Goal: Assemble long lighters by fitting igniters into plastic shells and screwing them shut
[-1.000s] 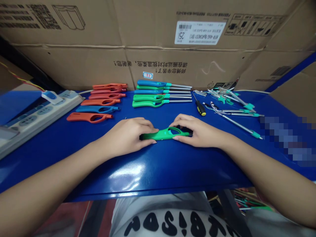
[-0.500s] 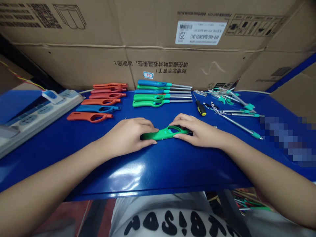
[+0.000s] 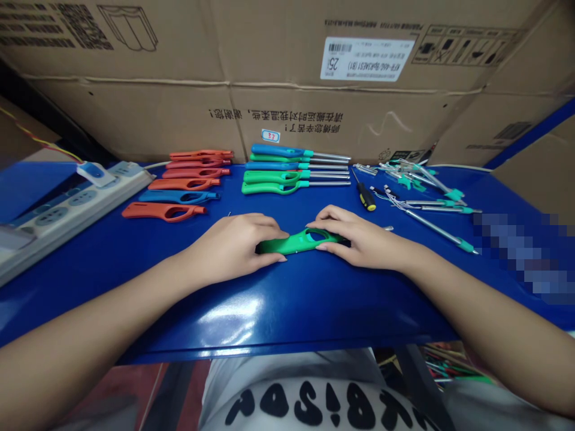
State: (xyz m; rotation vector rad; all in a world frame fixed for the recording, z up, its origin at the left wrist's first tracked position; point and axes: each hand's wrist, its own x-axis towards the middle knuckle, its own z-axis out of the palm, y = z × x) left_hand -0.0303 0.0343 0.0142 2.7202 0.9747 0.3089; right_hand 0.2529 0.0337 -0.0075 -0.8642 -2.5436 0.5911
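Left hand (image 3: pixel 245 245) and right hand (image 3: pixel 353 236) are clamping fingers (image 3: pixel 272 259) on a green looped handle (image 3: pixel 294 243), mid-frame; a screwdriver (image 3: pixel 366 197) is lying right of centre.

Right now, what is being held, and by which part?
A green handle: the left hand holds its grip end, the right hand its looped end.

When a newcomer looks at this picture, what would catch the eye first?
Probably the green handle, held at its ends by the left hand and the right hand, mid-picture. Next, perhaps, the colourful rows behind: orange-red handles with one blue at left, and handles with metal tubes at centre. The large printed cardboard across the back also stands out.
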